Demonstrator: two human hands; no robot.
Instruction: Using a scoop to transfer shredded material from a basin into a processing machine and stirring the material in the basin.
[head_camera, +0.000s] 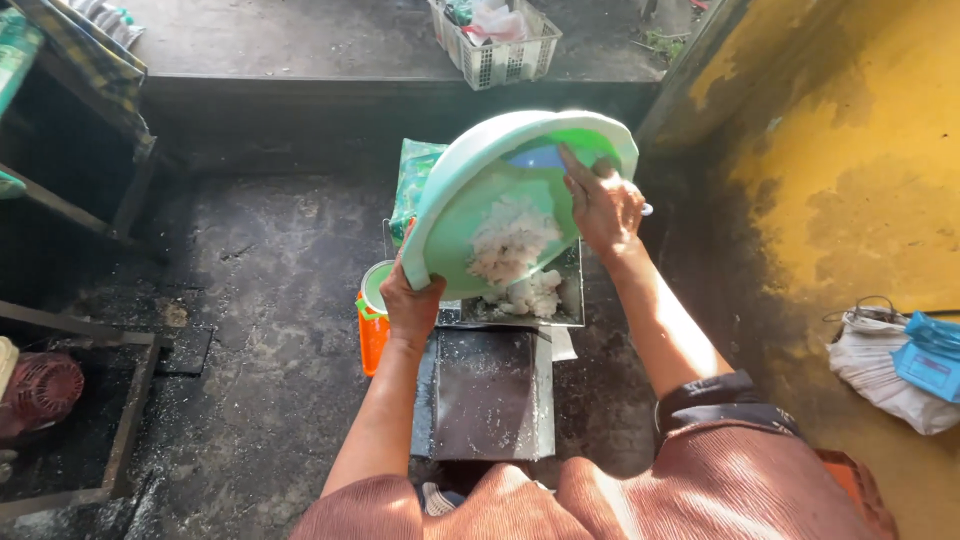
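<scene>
A pale green basin (470, 215) is held tipped steeply on edge above a metal machine (490, 390) that stands on the dark floor (270, 290), its open side turned toward the wearer so that the white crumbly mass (512, 240) inside slides down toward the low rim. Some of that white stuff already lies heaped in the machine's open hopper (535, 297), just under the basin's lower lip, which explains the tilt: the basin is angled so its contents fall straight into the opening.

The left hand (411, 305) grips the basin's lower rim from beneath, fingers curled shut around the edge, forearm reaching up and forward from the near left. The right hand (603, 205) is pressed against the inside of the basin near its high far edge, fingers spread fairly wide and flat on the surface; it steadies the basin, arm extended from the near right.

Just left of the machine stands an orange container (372, 335) with a green lid. Beyond, on a raised ledge, sits a white basket (497, 50). A yellow wall (850, 200) runs along the right.
</scene>
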